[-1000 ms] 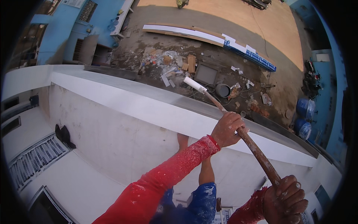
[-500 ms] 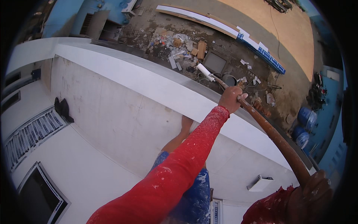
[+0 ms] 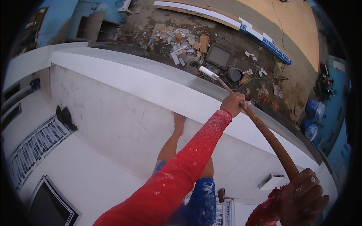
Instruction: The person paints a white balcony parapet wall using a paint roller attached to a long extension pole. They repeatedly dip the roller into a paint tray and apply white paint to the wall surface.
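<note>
A: Left hand?
B: Left hand out ahead, wrapped round the pole toward its roller end. Fingers curled and pressed together on it. Red sleeve flecked white.

A: Right?
B: Right hand low and to the right, at the near end of the pole. Fingers bent round it in a fist, white specks on the knuckles. Thumb: cannot tell how it sits.

A: And the roller?
B: White roller at the pole's far end, past the outer edge of the white ledge, seen against the yard below. Whether it touches anything, cannot tell. Pole slants across the ledge, down to the right.

A: Stance?
B: One bare leg shows left of the sleeve, its foot by the ledge's inner edge. Blue shorts spattered white.

A: Down in the yard?
B: Grey bucket appears just right of the roller. Beyond, litter strewn about, a cardboard box at its right side. Blue drums far right.

A: Left side?
B: Black cloth, well apart from both hands.
</note>
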`<state>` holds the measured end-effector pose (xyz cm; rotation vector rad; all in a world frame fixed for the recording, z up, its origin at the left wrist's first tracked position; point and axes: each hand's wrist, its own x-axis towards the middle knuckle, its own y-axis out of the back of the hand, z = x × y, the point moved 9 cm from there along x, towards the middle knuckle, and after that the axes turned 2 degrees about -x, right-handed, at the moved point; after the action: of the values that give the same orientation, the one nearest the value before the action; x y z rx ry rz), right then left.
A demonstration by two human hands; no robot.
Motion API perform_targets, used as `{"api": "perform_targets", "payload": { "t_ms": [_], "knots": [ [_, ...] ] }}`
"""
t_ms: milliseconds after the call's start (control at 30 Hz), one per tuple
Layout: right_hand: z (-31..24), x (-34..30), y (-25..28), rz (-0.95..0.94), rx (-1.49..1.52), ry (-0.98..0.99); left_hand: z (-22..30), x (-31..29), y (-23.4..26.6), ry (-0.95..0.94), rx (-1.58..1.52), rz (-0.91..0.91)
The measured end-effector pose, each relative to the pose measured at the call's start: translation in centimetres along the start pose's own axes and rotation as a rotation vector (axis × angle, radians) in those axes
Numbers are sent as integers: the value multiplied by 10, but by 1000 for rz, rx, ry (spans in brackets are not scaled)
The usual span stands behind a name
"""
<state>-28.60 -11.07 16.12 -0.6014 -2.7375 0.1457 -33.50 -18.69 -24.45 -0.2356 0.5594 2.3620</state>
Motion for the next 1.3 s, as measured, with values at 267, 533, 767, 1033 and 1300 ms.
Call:
{"api": "perform_targets", "payload": {
  "t_ms": [267,533,767,1033,1300],
  "knots": [
    [60,-8,-34,82,-188,-52,-66,11,7,-14,34,-58],
    [75,15,-53,8,-156,-73,-93,17,5,159,2,-199],
    [72,26,-60,-25,-126,-79,-124,21,7,104,87,-242],
    [54,49,-41,-279,-237,-319,-123,14,7,4,-6,-83],
    [-45,153,-4,38,-186,-214,1,19,43,-74,-32,-4]
  ]
}}
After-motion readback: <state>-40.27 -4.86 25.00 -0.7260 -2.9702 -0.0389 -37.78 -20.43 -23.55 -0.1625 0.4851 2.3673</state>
